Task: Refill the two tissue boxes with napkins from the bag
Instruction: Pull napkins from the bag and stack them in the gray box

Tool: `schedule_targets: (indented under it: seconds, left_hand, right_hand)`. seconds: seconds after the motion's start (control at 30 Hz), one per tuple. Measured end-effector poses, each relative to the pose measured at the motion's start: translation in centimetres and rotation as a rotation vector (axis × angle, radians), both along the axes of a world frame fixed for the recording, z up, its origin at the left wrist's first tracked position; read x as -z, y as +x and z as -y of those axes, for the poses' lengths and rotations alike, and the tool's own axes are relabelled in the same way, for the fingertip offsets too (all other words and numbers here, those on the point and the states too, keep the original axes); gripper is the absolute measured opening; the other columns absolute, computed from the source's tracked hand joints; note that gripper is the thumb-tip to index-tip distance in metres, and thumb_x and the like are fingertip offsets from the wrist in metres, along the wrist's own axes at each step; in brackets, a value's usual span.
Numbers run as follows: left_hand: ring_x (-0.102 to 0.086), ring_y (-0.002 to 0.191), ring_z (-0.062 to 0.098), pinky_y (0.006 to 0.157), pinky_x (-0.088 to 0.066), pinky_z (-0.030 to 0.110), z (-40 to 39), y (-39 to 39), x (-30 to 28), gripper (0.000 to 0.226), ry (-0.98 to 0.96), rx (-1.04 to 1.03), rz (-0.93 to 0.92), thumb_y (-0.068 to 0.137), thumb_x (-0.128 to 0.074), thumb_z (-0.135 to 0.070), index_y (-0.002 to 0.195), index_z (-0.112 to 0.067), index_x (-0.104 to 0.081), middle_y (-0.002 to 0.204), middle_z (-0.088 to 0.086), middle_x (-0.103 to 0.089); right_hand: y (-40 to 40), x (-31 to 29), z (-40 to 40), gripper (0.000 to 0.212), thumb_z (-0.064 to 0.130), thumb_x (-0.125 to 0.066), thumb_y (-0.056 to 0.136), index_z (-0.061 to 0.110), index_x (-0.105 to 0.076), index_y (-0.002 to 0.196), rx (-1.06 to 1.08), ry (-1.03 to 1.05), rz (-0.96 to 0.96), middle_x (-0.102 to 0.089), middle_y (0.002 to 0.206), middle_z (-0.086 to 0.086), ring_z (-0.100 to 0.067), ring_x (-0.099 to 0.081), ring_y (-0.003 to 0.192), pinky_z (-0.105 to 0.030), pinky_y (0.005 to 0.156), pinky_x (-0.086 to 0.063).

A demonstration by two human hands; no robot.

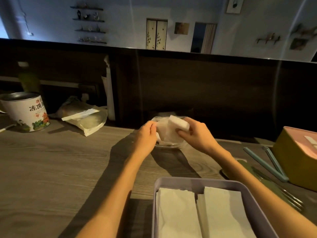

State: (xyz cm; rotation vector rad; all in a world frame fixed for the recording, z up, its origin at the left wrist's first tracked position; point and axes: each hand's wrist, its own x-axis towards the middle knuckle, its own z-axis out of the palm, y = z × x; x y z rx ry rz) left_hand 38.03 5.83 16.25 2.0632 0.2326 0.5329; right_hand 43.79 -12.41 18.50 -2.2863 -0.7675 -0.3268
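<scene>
A clear plastic bag of napkins (169, 143) lies on the wooden counter near the dark back panel. My left hand (147, 134) pinches the bag's left edge. My right hand (195, 133) grips a white stack of napkins (178, 124) that sticks up out of the bag. At the bottom of the view, close to me, an open lavender tissue box (257, 200) holds two piles of white napkins (176, 212) side by side. A yellow tissue box with a pink lid (295, 152) stands at the right edge, a white tissue showing in its slot.
A white tea tin (25, 112) and a clear pouch (85, 117) sit at the back left. Blue tongs (267, 162) and metal utensils (281, 191) lie between the two boxes. A dark wall panel (205, 91) borders the counter's far side.
</scene>
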Motion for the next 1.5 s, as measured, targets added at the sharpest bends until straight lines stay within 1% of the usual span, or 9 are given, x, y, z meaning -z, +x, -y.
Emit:
schedule_targets:
  seconds: [0.13, 0.3, 0.5, 0.8, 1.0, 1.07, 1.23, 1.4, 1.5]
  left_hand:
    - [-0.060, 0.114, 0.021, 0.100, -0.048, 0.043, 0.7, -1.2, -1.6, 0.060, -0.646, 0.193, -0.094, 0.092, -0.032, -0.074, 0.118, -0.032, -0.066, 0.125, 0.002, -0.065]
    - [-0.061, 0.121, 0.038, 0.108, -0.042, 0.058, 1.2, -2.1, -1.4, 0.085, -1.166, 0.572, -0.199, 0.089, -0.025, -0.083, 0.127, -0.021, -0.069, 0.131, 0.016, -0.065]
    - [-0.061, 0.120, 0.043, 0.087, -0.057, 0.051, 3.8, -2.3, -1.3, 0.077, -1.151, 0.700, -0.221, 0.094, -0.019, -0.076, 0.137, -0.027, -0.057, 0.135, 0.020, -0.062]
    - [-0.068, 0.098, 0.039, 0.072, -0.055, 0.042, 3.8, -1.8, -0.5, 0.071, -1.179, 0.573, -0.238, 0.095, -0.026, -0.075, 0.132, -0.026, -0.061, 0.126, 0.023, -0.066]
    - [-0.071, 0.088, 0.031, 0.072, -0.058, 0.039, 3.5, -2.3, -1.0, 0.045, -1.239, 0.439, -0.208, 0.104, -0.043, -0.049, 0.129, -0.017, -0.063, 0.102, 0.017, -0.074]
    - [-0.073, 0.075, 0.017, 0.063, -0.060, 0.030, 3.4, -2.3, -0.8, 0.030, -1.180, 0.386, -0.168, 0.108, -0.042, -0.024, 0.126, -0.009, -0.060, 0.092, 0.010, -0.071]
    - [-0.071, 0.095, 0.036, 0.085, -0.057, 0.048, 3.4, -2.8, -1.3, 0.058, -1.227, 0.361, -0.219, 0.098, -0.041, -0.065, 0.123, -0.018, -0.064, 0.105, 0.020, -0.075]
    - [-0.069, 0.096, 0.034, 0.099, -0.050, 0.049, 3.1, -2.8, -1.9, 0.043, -1.134, 0.341, -0.240, 0.102, -0.045, -0.052, 0.104, -0.013, -0.065, 0.089, 0.017, -0.077]
    - [-0.068, 0.081, 0.027, 0.075, -0.057, 0.035, 1.9, -2.2, -2.0, 0.036, -1.105, 0.229, -0.240, 0.104, -0.047, -0.041, 0.102, -0.008, -0.062, 0.091, 0.017, -0.074]
  right_hand:
    - [-1.9, -2.9, 1.6, 0.032, 0.034, -0.065, 0.098, 0.023, -0.064, 0.128, -0.192, 0.174, -0.353, -0.072, 0.111, 0.006, -0.008, -0.070, 0.101, -0.033, 0.093, -0.058]
    - [-3.1, -5.2, 3.4, 0.029, 0.037, -0.065, 0.097, 0.029, -0.068, 0.125, -0.344, 0.088, -0.544, -0.073, 0.112, 0.011, -0.007, -0.070, 0.103, -0.030, 0.091, -0.058]
    - [-1.9, -4.1, 1.4, 0.044, 0.036, -0.070, 0.094, 0.036, -0.058, 0.137, -0.125, -0.152, -0.208, -0.059, 0.118, 0.014, -0.006, -0.060, 0.102, -0.022, 0.072, -0.055]
    - [-1.3, -1.6, -0.3, 0.019, 0.039, -0.072, 0.090, 0.029, -0.073, 0.107, -0.080, 0.275, 0.044, -0.064, 0.108, 0.015, 0.001, -0.062, 0.097, -0.015, 0.075, -0.052]
    - [-2.0, -4.3, 0.8, 0.014, 0.032, -0.067, 0.097, 0.026, -0.072, 0.109, -0.238, 0.506, -0.303, -0.073, 0.098, 0.011, -0.006, -0.071, 0.095, -0.025, 0.080, -0.061]
    - [-2.3, -4.4, 0.6, 0.013, 0.031, -0.070, 0.095, 0.025, -0.071, 0.107, -0.257, 0.417, -0.379, -0.074, 0.096, 0.008, -0.007, -0.072, 0.092, -0.022, 0.075, -0.060]
    - [-1.6, -2.1, -0.4, 0.018, 0.033, -0.071, 0.093, 0.025, -0.067, 0.109, -0.018, 0.060, -0.145, -0.070, 0.096, 0.009, -0.003, -0.070, 0.083, -0.015, 0.061, -0.055]
    - [-0.7, -1.0, -0.1, 0.012, 0.028, -0.072, 0.094, 0.025, -0.071, 0.106, 0.052, 0.011, -0.041, -0.067, 0.093, 0.015, 0.003, -0.063, 0.082, -0.011, 0.068, -0.049]
    - [-0.2, -0.2, 0.1, 0.024, 0.023, -0.068, 0.097, 0.019, -0.071, 0.120, 0.031, -0.093, -0.103, -0.072, 0.104, 0.007, -0.002, -0.068, 0.089, -0.020, 0.085, -0.057]
